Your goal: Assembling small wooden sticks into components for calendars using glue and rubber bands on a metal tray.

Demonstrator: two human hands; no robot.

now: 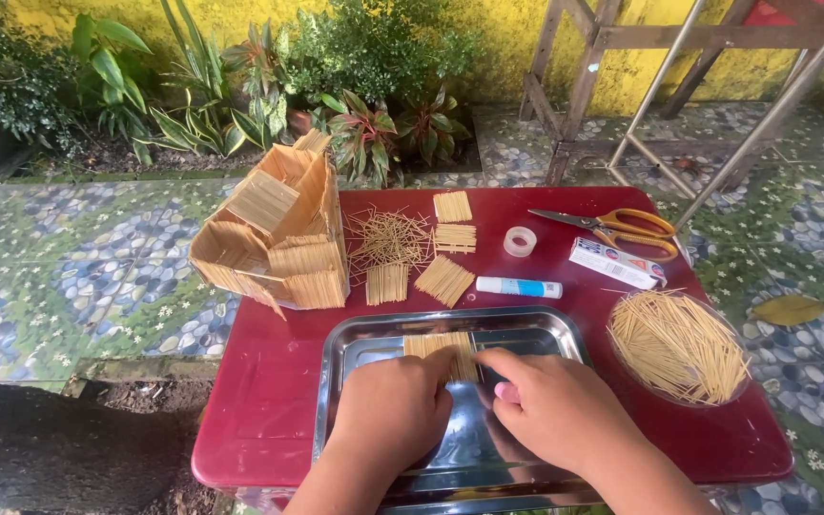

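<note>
Taking the steel tray point(355, 348) as the landmark and reading left to right: up-left of it on the red desk point(259, 381), a model house point(278, 234) clad in stick panels is standing, its walls looking largely covered. Just above the tray, loose sticks point(388, 236) and four finished panels point(445, 278) are lying ready, so several pieces seem done but not yet mounted.

Inside the tray, the left hand point(393, 415) is pressing down, fingers curled together, on the near edge of a fresh panel point(436, 348). The right hand point(555, 405) is touching the same panel's right end with its grip pinched close on the sticks. This panel appears to be in the making.

Above-right of the tray, a glue tube point(519, 287), tape point(520, 241) and scissors point(622, 229) are waiting; to the right, a big stick pile point(677, 345) suggests plenty is left.
</note>
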